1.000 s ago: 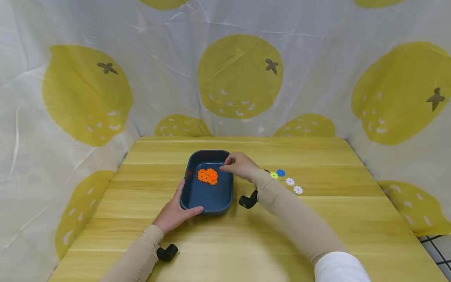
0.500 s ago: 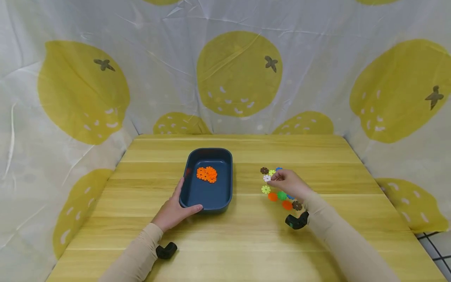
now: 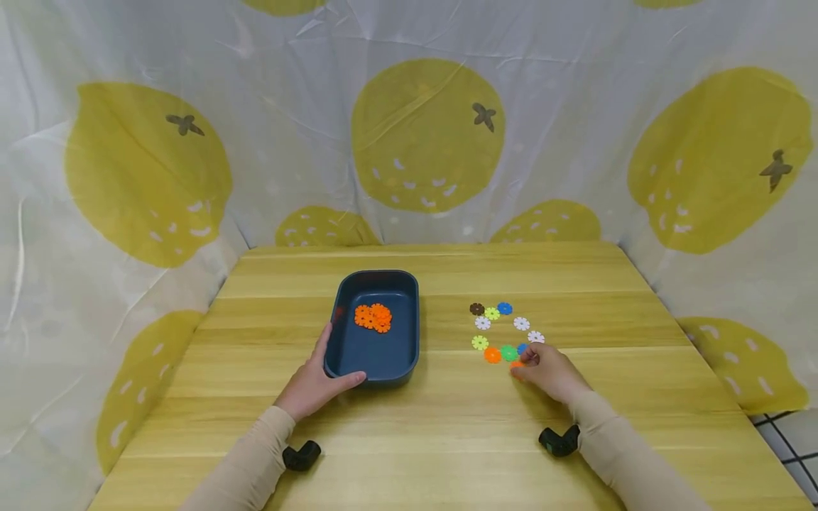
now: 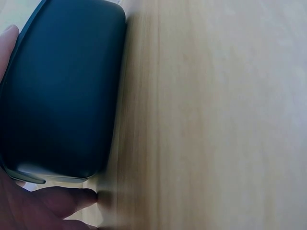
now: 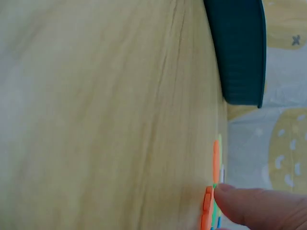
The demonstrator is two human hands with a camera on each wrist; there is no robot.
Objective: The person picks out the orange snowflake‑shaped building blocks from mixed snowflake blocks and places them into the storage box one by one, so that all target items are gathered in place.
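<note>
My left hand (image 3: pixel 313 387) grips the near left corner of a dark blue rectangular tub (image 3: pixel 377 362), thumb over the rim and fingers along the outer wall. Inside the tub lies a small cluster of orange snowflake building discs (image 3: pixel 373 318). On the right, my right hand (image 3: pixel 554 372) is bent over an orange snowflake disc (image 3: pixel 515 367), thumb and fingertips at its edge. In the right wrist view, the thumb (image 5: pixel 259 206) is close beside that disc (image 5: pixel 206 211); whether it is pinched is unclear. The hand hides part of the disc and the table beneath.
A loose ring of snowflake discs lies right of the tub: brown (image 3: pixel 476 309), blue (image 3: pixel 505 309), white (image 3: pixel 521 323), green (image 3: pixel 509 353), yellow-green (image 3: pixel 480 343) and another orange (image 3: pixel 492 355). A patterned curtain (image 3: pixel 428 142) stands behind the wooden table (image 3: pixel 415 454).
My right hand has moved from above the tub rightward to the loose discs, then down toward the near orange one. My left hand has stayed on the tub.
</note>
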